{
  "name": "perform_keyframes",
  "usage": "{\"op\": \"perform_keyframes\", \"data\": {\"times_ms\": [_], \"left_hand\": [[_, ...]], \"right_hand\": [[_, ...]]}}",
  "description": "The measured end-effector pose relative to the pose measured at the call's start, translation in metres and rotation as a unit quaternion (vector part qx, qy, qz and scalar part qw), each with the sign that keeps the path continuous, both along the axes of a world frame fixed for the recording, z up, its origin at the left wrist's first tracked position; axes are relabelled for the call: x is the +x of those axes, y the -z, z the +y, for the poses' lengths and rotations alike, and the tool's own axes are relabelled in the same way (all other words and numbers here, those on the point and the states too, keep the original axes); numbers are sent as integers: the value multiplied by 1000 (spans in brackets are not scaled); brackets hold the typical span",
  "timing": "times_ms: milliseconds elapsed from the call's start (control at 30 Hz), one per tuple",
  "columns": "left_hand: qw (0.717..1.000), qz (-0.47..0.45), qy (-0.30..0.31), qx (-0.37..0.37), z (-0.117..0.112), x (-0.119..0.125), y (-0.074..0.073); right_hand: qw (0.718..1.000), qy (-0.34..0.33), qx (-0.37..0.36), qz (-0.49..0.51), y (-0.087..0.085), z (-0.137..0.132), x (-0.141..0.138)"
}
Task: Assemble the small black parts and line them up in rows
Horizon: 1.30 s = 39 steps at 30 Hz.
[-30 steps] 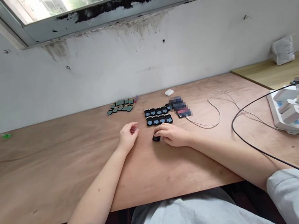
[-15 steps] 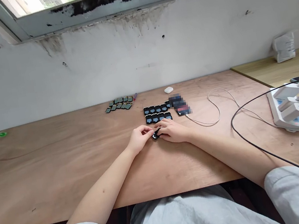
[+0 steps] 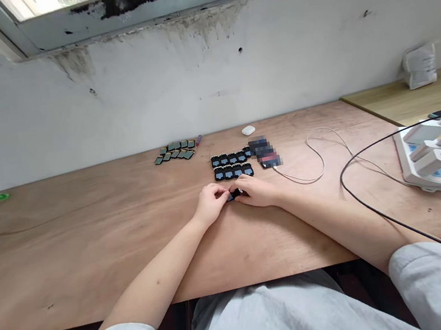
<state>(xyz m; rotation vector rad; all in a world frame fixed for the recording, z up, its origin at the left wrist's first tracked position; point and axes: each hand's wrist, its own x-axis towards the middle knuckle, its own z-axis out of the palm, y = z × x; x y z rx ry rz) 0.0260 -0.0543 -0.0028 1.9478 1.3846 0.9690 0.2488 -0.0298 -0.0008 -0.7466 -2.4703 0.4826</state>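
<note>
Between my two hands is a small black case piece point(image 3: 234, 193) with a blue-grey patch, much of it covered by fingers. My left hand point(image 3: 211, 203) pinches its left end with thumb and forefinger. On the other end, my right hand point(image 3: 256, 190) has its fingers closed around the piece, close to the tabletop. Just beyond my hands lie two rows of similar black pieces point(image 3: 228, 172) with blue-grey centres. Farther back on the left rest several small flat green-grey panels point(image 3: 176, 154) with dark edges.
A thin purple screwdriver-like tool point(image 3: 199, 140) lies by the panels. Behind the black pieces are a white earbud case point(image 3: 248, 130) and a blurred phone point(image 3: 263, 152) with a white cable point(image 3: 304, 180). Right of my arm stands a power strip point(image 3: 425, 163) with chargers and a black cord.
The black piece has been turned between my fingers, so its blue-grey patch now shows. My left hand has shifted slightly right, and the right fingers are more curled.
</note>
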Motion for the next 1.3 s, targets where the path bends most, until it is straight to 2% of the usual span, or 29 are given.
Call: {"op": "perform_keyframes", "data": {"times_ms": [233,367,533,700,833,933,1133,1300], "left_hand": [[996,74,11,43,3,1,-3],[992,86,76,54,1,-7,-9],[963,166,167,129,0,-22,-11],[937,227,198,176,3,-26,-13],[924,262,198,197,4,-24,-15],[926,251,204,194,5,-24,-12],[949,177,204,161,12,-31,-1],[942,194,214,170,10,-29,-6]], "right_hand": [[1000,7,-5,6,1,0,0],[1000,9,-4,3,1,0,1],[1000,13,-12,-13,-2,-1,0],[1000,15,-17,-16,-2,0,0],[1000,14,-17,-16,-3,0,0],[1000,13,-18,-19,-4,-1,0],[1000,13,-15,-24,-5,-1,0],[1000,13,-15,-23,-3,0,0]]}}
